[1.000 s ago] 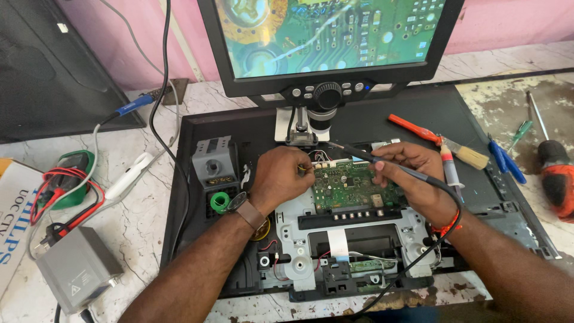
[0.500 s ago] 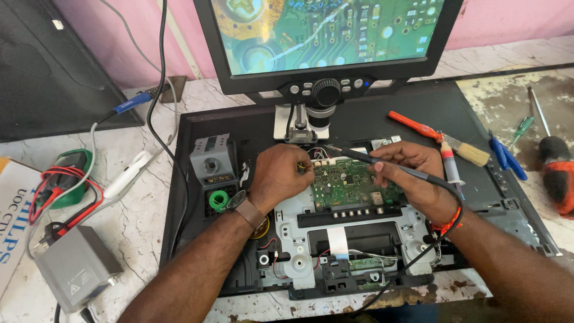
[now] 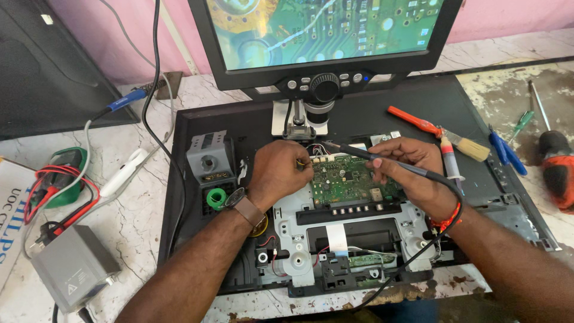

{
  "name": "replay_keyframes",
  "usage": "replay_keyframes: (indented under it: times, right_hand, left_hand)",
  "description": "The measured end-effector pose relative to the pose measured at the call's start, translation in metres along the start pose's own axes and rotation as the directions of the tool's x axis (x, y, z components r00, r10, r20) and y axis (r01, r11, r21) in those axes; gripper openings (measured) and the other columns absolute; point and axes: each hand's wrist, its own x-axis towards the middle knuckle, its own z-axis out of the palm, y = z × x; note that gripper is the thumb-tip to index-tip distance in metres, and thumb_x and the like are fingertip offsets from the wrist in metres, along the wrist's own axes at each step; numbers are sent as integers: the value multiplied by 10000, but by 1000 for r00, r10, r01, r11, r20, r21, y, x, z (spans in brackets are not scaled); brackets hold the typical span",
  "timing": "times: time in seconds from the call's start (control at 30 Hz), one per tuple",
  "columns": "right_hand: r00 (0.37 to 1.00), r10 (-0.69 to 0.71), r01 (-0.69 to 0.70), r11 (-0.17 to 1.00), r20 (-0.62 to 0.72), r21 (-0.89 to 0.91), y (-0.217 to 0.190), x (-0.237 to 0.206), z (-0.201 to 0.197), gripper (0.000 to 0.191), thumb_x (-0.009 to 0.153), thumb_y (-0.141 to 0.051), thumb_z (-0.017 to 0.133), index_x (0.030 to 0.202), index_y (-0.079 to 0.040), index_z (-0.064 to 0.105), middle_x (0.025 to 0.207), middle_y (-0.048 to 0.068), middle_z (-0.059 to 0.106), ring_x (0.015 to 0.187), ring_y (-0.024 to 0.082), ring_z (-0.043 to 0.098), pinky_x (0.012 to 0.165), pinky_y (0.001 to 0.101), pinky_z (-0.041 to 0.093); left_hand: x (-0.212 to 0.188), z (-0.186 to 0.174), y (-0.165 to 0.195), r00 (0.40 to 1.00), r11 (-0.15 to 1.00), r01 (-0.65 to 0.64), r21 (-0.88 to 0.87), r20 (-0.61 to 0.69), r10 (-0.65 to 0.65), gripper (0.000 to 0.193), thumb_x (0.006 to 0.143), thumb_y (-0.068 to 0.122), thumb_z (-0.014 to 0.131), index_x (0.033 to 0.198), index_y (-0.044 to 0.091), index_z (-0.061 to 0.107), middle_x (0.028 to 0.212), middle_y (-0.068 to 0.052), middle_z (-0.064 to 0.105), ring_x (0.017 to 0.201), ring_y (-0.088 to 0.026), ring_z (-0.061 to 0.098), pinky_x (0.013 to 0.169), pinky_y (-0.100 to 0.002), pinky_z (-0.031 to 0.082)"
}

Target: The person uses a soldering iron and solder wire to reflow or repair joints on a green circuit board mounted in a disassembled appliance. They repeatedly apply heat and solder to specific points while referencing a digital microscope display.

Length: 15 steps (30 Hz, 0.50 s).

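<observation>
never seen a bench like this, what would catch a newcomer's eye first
The screen at top centre, filled with a magnified green circuit view, strikes first. Below it, at mid bench, the left hand and right hand meet over a green board, the right holding a black iron with its tip toward the board's top edge. An orange tool and a brush lie to the right.

Single head view, looking steeply down, close over black mat (image 3: 239,122).

Green circuit board (image 3: 353,182), orange-handled brush (image 3: 436,130)
</observation>
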Motion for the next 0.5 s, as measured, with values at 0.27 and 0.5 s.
replay_keyframes:
  times: [0.27,0.5]
  right_hand:
    - [999,-36,36,999,17,-6,-1,-1,0,241,950,-50,673,1161,66,687,957,163,762,761,140,695,644,274,559]
    - [1000,-16,16,1000,8,-2,0,-2,-1,242,954,-53,673,1164,65,685,950,159,766,754,137,694,642,269,557]
  left_hand:
    - [0,-2,2,999,1000,-12,-6,-32,12,83,677,182,759,691,101,746,810,-66,744,795,-303,714,708,-446,554]
    - [0,1,3,1000,1000,13,-9,-9,-13,78,685,180,749,700,103,748,823,-64,747,790,-301,715,704,-441,555]
